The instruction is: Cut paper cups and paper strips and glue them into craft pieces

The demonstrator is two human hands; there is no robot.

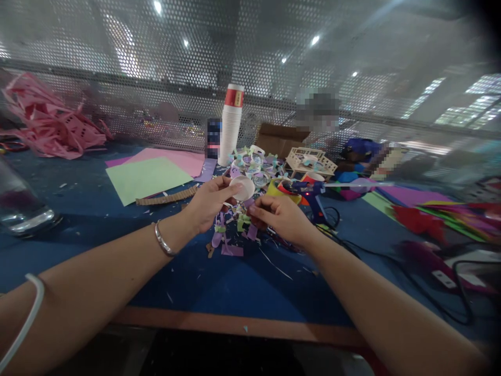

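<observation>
Pinched between the thumb and fingers of my left hand (213,201) is a small white round piece (243,188), which looks like the bottom of a paper cup. My right hand (279,216) is closed at its right side, with the fingertips on a small purple paper piece (249,203) touching or just below the white piece. Behind both hands lies a pile of cut white, green and purple paper pieces (256,164). Purple and green scraps (232,250) are scattered beneath my hands on the blue table.
A tall stack of paper cups (231,125) stands behind. A blue glue gun (313,201) with a lit red light rests right, its cable running across the table (250,297). Coloured sheets (151,177), a cardboard strip (166,197) and a clear container (23,209) lie left.
</observation>
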